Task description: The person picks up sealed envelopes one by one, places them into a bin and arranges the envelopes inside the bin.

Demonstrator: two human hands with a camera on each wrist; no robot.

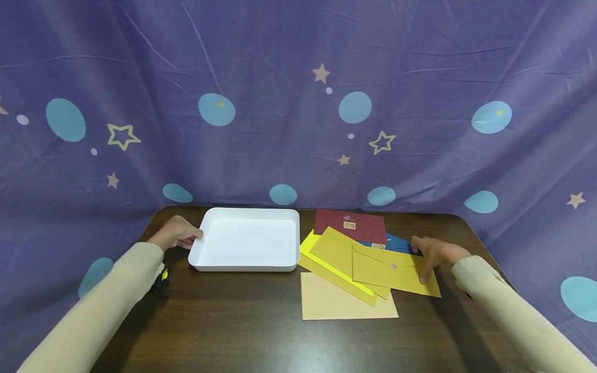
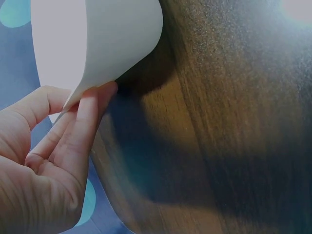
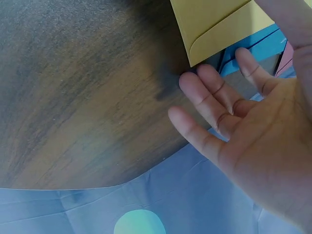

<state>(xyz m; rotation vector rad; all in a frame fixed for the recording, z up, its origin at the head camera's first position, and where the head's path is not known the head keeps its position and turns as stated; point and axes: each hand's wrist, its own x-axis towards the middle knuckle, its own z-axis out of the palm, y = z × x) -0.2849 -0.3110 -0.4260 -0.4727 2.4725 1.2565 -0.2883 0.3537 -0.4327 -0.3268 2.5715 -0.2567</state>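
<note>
My left hand (image 1: 174,232) pinches the left rim of a shallow white tray (image 1: 242,269) between thumb and fingers; the left wrist view shows the tray's wall (image 2: 117,44) above the fingers. Over the right end of a mustard-yellow envelope (image 1: 382,269) is my right hand (image 1: 436,254). Its fingers (image 3: 195,92) are spread and relaxed beside the envelope's edge, with the thumb above its surface; whether the thumb touches cannot be told. Beneath that envelope lie other yellow ones, a blue envelope (image 1: 396,243) and a dark red envelope (image 1: 364,224), all overlapping.
A beige envelope (image 1: 342,303) lies at the front of the pile, partly covered. The dark wooden table (image 1: 224,321) has rounded back corners. Behind it hangs a purple curtain (image 1: 289,103) with stars and blue ovals. A small black and yellow object (image 1: 160,280) shows by the left wrist.
</note>
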